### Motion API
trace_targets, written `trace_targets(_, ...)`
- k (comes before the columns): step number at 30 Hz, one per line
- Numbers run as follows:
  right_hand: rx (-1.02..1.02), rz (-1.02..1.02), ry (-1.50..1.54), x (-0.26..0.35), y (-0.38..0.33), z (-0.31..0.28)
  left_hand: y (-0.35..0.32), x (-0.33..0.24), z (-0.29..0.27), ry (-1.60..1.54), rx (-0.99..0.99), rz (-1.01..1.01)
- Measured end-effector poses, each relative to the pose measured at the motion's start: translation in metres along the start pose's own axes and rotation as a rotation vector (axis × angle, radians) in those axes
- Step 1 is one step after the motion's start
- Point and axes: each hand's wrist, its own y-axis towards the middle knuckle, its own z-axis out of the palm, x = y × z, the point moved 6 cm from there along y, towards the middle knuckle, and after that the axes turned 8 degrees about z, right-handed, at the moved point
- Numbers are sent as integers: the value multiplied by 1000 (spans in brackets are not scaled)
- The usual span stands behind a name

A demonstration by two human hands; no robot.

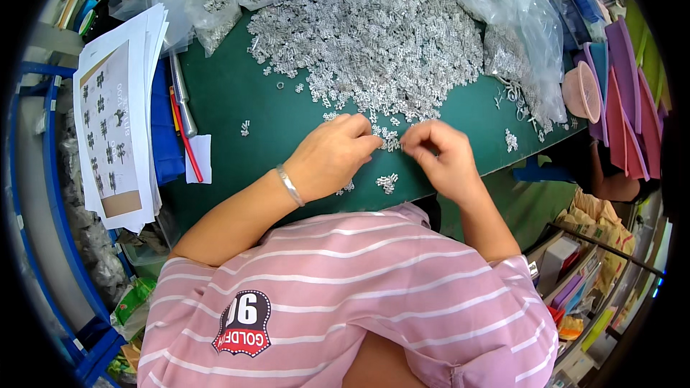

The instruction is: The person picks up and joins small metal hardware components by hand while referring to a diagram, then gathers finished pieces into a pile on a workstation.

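Two bare hands above a green tabletop point(215, 93), seen from the head; clock positions are read about the small silvery metal pieces point(390, 139) lying between the fingertips, with twelve o'clock at the upper edge. The left hand point(332, 151), between eight and nine o'clock, has its fingers curled together, thumb and forefinger tips drawn close at the edge of these pieces; whether a piece is pinched there cannot be told. The right hand point(447, 158), between three and four o'clock, has thumb and forefinger bent into a loop, their tips near each other and just beside the same pieces; whether they grip one is likewise hidden. A silvery bracelet point(290, 185) encircles the left wrist.

At twelve o'clock, a broad heap of like pieces point(374, 43) spreads over the table; at six, a compact cluster point(387, 184) lies apart; at three, a smaller group point(510, 141) rests near the table's edge; at nine, a single small bit point(245, 128) lies well beyond the left hand. Clear plastic bags point(528, 36) stand at two o'clock, beside the heap; at nine, farther out, are a red pen point(189, 145) and printed sheets point(113, 129); a pink basket point(581, 93) sits between two and three.
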Motion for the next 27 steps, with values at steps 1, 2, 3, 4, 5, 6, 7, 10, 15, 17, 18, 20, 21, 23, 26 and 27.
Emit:
trace_targets(1, 29, -3, -84, 9, -7, 1, 0, 6, 7, 32, 26, 5)
trace_targets(2, 34, -147, -127, 16, -14, 4, 0, 11, 7, 53, 18, -7)
trace_targets(3, 55, -279, -171, 21, -20, 8, 1, 15, 8, 72, 11, -21)
trace_targets(4, 77, -411, -214, 26, -26, 14, 1, 19, 9, 90, 4, -36)
trace_targets(5, 79, -435, -245, 25, -28, 16, 2, 22, 8, 103, 2, -50)
trace_targets(6, 91, -430, -232, 23, -29, 19, 1, 26, 6, 114, 1, -63)
trace_targets(7, 102, -425, -220, 21, -30, 21, 1, 27, 5, 125, 1, -75)
trace_targets(10, 40, -379, -211, 21, -23, 17, 6, 15, -5, 109, -139, -40)
trace_targets(15, -107, -374, -317, 21, 1, 16, 6, 13, 8, 117, -33, -40)
trace_targets(17, -133, -343, -317, 17, 4, 9, 3, 19, 3, 139, -54, -66)
trace_targets(18, -176, -319, -323, 14, 4, 3, 1, 20, -1, 139, -71, -70)
trace_targets(20, -195, -300, -330, 15, 7, 2, 0, 20, -2, 133, -94, -74)
trace_targets(21, -186, -294, -311, 17, 9, 6, 0, 19, -1, 126, -99, -70)
trace_targets(23, -125, -323, -345, 17, 10, 13, 2, 18, 3, 121, -94, -76)
trace_targets(26, -100, -289, -343, 15, 9, 14, 3, 17, 7, 118, -82, -85)
trace_targets(27, -99, -255, -238, 11, 8, 11, 5, 15, 5, 106, -93, -74)
